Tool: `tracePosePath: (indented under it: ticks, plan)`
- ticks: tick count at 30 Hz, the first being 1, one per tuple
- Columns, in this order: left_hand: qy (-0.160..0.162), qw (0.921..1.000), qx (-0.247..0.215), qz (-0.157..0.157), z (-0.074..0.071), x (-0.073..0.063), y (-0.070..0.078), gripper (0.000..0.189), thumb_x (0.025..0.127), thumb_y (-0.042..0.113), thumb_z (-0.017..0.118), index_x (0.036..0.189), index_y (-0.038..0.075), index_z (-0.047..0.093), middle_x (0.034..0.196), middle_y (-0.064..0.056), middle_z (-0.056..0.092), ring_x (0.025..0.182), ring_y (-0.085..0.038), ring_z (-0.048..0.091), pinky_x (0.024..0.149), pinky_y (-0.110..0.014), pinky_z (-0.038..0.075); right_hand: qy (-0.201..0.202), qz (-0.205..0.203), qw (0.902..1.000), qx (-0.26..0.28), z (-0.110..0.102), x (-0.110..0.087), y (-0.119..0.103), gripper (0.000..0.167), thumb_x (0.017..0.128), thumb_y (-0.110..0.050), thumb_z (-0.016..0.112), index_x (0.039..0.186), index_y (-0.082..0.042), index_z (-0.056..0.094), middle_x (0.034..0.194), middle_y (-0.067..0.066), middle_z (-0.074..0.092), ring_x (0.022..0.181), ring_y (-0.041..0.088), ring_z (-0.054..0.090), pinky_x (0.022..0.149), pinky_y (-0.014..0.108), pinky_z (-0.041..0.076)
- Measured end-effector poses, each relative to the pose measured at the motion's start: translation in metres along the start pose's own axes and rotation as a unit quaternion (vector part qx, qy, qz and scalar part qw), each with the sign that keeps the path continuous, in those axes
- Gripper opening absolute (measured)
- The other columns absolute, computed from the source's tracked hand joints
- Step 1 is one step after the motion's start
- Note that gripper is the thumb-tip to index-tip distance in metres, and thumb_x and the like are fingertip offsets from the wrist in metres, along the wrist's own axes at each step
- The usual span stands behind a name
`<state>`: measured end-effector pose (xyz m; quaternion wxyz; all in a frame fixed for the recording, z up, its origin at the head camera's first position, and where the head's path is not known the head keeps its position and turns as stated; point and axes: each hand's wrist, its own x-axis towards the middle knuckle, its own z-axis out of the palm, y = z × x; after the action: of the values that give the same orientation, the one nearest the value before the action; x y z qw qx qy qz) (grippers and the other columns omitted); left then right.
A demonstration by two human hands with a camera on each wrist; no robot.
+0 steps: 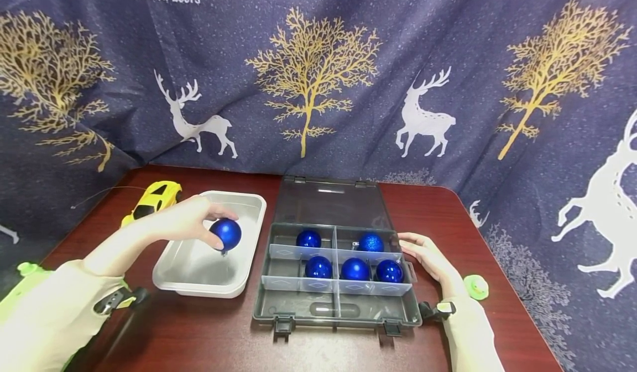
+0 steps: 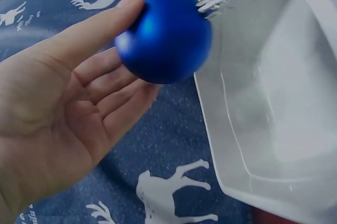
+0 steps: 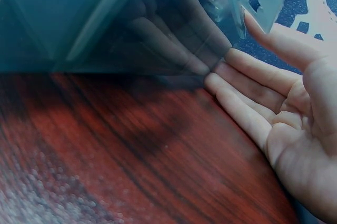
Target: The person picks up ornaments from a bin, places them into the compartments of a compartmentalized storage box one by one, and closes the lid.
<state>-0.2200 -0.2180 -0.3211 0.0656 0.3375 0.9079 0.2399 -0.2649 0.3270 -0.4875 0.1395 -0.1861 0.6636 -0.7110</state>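
Holding a matte blue ball (image 1: 226, 235) between your thumb and fingers, your left hand (image 1: 191, 220) hangs over the white tray (image 1: 166, 261). The ball's silver cap (image 2: 209, 6) points downward in the head view, and the left wrist view shows your thumb along one side with the other fingers behind.

Your right hand (image 1: 427, 255) has its fingers stretched out straight, their tips against the right wall of the compartment box (image 1: 298, 303); the thumb is near a clear plastic tab (image 3: 263, 0) on that side.

The box stands just right of the tray on the dark red bench (image 1: 209, 333), its smoky lid (image 1: 330, 203) laid open at the back and its two latches (image 1: 283, 325) hanging at the front. Five other blue balls sit inside: a glossy one (image 1: 308, 239) in the back left compartment, a glittery one (image 1: 371, 243) in the back right, another glossy one (image 1: 318, 267) in the middle left, and a matte and a glossy one side by side in the middle right.

Left of the tray, you have a yellow toy car (image 1: 154, 200).
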Motion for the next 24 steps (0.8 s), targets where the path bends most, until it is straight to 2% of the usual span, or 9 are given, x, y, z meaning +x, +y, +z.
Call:
tracePosePath:
  ticks: [6, 9, 12, 17, 24]
  plan:
    - [0.069, 0.997, -0.033, -0.014, 0.006, 0.011, 0.008, 0.055, 0.072, 0.026, 0.087, 0.118, 0.002, 0.069, 0.115, -0.012, 0.072, 0.106, -0.029, 0.067, 0.094, -0.047, 0.052, 0.002, 0.0, 1.0, -0.003, 0.0, 0.0, 0.0, 0.029, 0.099, 0.003, 0.045, 0.119, -0.006, 0.062, 0.109, -0.005, 0.073, 0.098, 0.005, 0.069, 0.086, 0.019, 0.055]
    - [0.087, 0.995, -0.045, -0.018, 0.011, 0.017, 0.013, 0.055, 0.072, 0.024, 0.087, 0.118, 0.003, 0.069, 0.117, -0.012, 0.071, 0.11, -0.033, 0.067, 0.097, -0.052, 0.05, 0.001, -0.002, 1.0, -0.003, 0.0, 0.0, 0.0, 0.028, 0.099, 0.003, 0.044, 0.121, -0.001, 0.06, 0.109, -0.005, 0.072, 0.098, 0.005, 0.068, 0.086, 0.019, 0.055]
    - [0.101, 0.9939, -0.041, -0.016, 0.016, 0.021, 0.02, 0.055, 0.071, 0.026, 0.088, 0.117, 0.003, 0.069, 0.117, -0.013, 0.071, 0.11, -0.033, 0.067, 0.096, -0.052, 0.05, 0.0, -0.001, 1.0, 0.0, 0.0, 0.0, 0.0, 0.028, 0.099, 0.003, 0.044, 0.121, -0.001, 0.061, 0.109, -0.005, 0.072, 0.098, 0.005, 0.068, 0.086, 0.019, 0.055]
    - [0.088, 0.9946, -0.056, -0.002, 0.03, 0.03, 0.029, 0.055, 0.073, 0.028, 0.086, 0.118, 0.003, 0.069, 0.117, -0.014, 0.07, 0.11, -0.034, 0.066, 0.097, -0.053, 0.05, 0.001, 0.003, 1.0, 0.002, 0.0, 0.0, -0.002, 0.029, 0.099, 0.002, 0.045, 0.119, -0.008, 0.064, 0.109, -0.004, 0.073, 0.098, 0.006, 0.069, 0.086, 0.02, 0.055]
    - [0.056, 0.9966, -0.058, 0.016, 0.049, 0.042, 0.036, 0.053, 0.073, 0.025, 0.086, 0.116, -0.001, 0.068, 0.113, -0.015, 0.072, 0.106, -0.033, 0.068, 0.094, -0.05, 0.052, -0.001, 0.007, 1.0, -0.001, 0.001, -0.001, -0.005, 0.028, 0.099, 0.0, 0.046, 0.12, -0.007, 0.063, 0.109, -0.005, 0.073, 0.097, 0.006, 0.069, 0.087, 0.02, 0.055]
